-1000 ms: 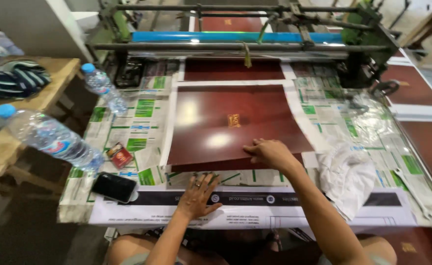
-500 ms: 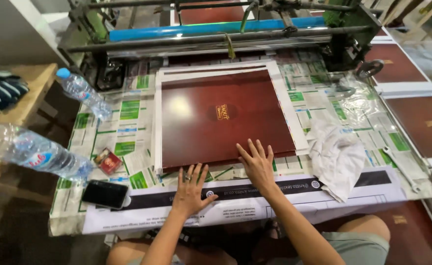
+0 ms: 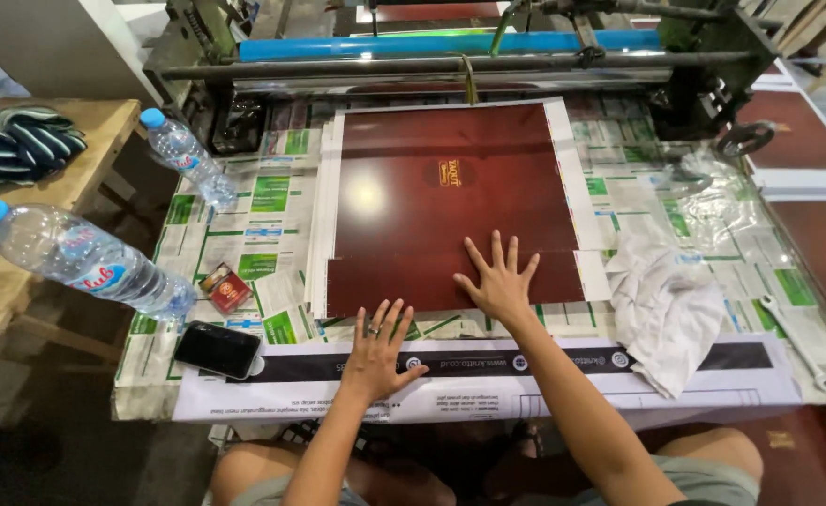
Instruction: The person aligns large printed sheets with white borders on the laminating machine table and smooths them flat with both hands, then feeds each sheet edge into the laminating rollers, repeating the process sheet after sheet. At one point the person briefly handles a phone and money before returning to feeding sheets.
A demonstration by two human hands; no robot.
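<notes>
Two bare hands lie flat, fingers spread, on a work table (image 3: 244,394) covered in newspaper. Neither grips anything. Right hand (image 3: 499,281) presses palm-down on the near edge of a large dark red glossy sheet (image 3: 450,201); left hand (image 3: 380,351) rests just before it on a white printed paper strip (image 3: 488,375), its fingertips near the sheet's near edge. That sheet lies flat at the table's middle, on a white backing, its far edge just short of a roller machine (image 3: 450,56) with a blue bar. It looks thin, light and slick, likely card or laminated paper: it would flex if lifted by one corner and show fingermarks or creases easily, so flat palms, or a hold at two opposite edges, would suit it best. It is nearly square, slightly longer from near to far, so its long axis runs toward the machine; a small gold emblem near its centre reads upright from the person's side. At left stand two water bottles (image 3: 85,262), a phone (image 3: 218,349) and a small red packet (image 3: 227,289); at right, a crumpled white cloth (image 3: 661,309).
</notes>
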